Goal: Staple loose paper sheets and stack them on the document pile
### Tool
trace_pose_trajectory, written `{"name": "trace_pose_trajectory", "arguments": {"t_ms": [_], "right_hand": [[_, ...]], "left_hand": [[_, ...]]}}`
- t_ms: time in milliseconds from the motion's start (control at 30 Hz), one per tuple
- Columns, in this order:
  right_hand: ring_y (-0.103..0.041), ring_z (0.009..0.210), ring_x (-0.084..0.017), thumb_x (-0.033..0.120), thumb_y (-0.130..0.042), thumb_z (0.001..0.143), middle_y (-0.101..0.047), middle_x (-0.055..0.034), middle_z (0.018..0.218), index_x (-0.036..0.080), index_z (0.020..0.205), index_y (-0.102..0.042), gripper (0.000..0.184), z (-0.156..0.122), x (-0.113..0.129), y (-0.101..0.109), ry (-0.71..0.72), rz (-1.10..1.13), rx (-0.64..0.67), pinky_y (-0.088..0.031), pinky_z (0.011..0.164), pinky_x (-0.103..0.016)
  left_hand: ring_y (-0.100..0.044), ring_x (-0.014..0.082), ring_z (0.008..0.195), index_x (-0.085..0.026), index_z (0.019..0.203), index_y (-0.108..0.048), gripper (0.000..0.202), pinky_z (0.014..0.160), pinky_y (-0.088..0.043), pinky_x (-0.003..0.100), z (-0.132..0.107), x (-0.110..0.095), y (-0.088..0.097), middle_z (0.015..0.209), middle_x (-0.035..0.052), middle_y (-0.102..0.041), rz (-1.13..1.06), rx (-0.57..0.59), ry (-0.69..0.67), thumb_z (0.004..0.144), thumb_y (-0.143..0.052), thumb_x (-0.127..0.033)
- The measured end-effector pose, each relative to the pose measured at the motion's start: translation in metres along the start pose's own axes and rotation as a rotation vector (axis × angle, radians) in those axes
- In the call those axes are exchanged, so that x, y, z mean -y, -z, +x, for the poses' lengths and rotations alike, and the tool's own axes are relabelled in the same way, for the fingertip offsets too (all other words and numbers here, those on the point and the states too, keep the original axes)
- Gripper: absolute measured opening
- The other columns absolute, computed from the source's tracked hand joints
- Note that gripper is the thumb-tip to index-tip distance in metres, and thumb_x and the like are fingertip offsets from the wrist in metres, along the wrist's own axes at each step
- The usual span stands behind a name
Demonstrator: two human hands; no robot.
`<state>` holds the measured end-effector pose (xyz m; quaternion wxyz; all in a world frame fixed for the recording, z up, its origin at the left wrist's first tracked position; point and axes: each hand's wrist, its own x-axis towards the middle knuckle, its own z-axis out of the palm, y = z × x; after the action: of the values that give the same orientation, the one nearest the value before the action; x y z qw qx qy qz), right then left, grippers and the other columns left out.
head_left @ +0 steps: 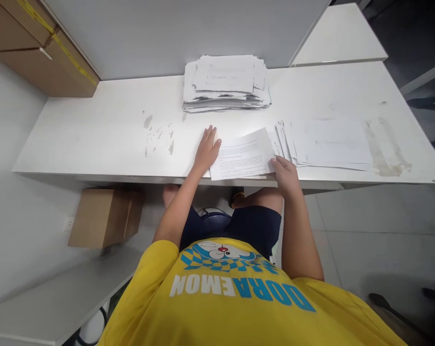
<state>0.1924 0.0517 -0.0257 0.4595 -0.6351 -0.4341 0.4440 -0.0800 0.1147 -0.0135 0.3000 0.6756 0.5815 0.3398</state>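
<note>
A white printed sheet of paper (243,156) lies near the front edge of the desk, its right side a little raised. My right hand (286,174) grips its lower right corner between thumb and fingers. At the sheet's left edge, my left hand (206,150) rests with fingers stretched out and the thumb by the paper. Whether the sheet is folded I cannot tell. Just right of it lies a low spread of papers (332,142), partly fanned at its left side. Behind the sheet stands a thick stack of papers (226,81).
The white desk (113,129) carries grey smudges and a brownish stain (388,146) at right. A grey panel (181,33) rises behind it. Cardboard boxes (48,57) sit at the back left, and another cardboard box (95,216) is under the desk.
</note>
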Motion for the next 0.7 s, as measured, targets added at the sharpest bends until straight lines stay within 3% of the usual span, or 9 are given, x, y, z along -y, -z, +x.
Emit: {"name": "trace_pose_trajectory", "arguments": {"t_ms": [233,467,700], "right_hand": [[-0.065,0.093,-0.026,0.059,-0.068,0.075,-0.07,-0.0047,0.094,0.022,0.098,-0.072,0.044,-0.0018,0.0019,-0.0007,0.017,-0.014,0.011,-0.058,0.079,-0.04],[-0.064,0.096,-0.027,0.063,-0.062,0.079,-0.072,-0.0056,0.091,0.021,0.087,-0.072,0.044,-0.0065,0.0071,-0.0009,0.135,-0.126,0.003,-0.053,0.089,-0.041],[-0.063,0.093,-0.027,0.065,-0.06,0.081,-0.069,-0.0051,0.086,0.02,0.086,-0.072,0.047,-0.0049,0.0037,0.0,0.159,-0.162,-0.005,-0.053,0.089,-0.041]], "left_hand": [[-0.013,0.0218,0.156,-0.033,0.151,-0.037,0.058,0.128,-0.014,0.043,-0.0012,0.0002,0.0016,0.167,-0.0004,-0.024,0.012,-0.015,0.007,0.1,-0.033,-0.059],[-0.018,0.0219,0.155,-0.031,0.152,-0.037,0.06,0.127,-0.017,0.042,-0.0015,-0.0004,0.0019,0.167,0.0011,-0.024,0.019,-0.018,-0.008,0.1,-0.031,-0.06],[-0.02,0.0215,0.155,-0.029,0.152,-0.037,0.061,0.127,-0.018,0.04,-0.0014,-0.0012,0.0022,0.166,0.0021,-0.025,0.029,-0.017,-0.006,0.1,-0.031,-0.06]]}}
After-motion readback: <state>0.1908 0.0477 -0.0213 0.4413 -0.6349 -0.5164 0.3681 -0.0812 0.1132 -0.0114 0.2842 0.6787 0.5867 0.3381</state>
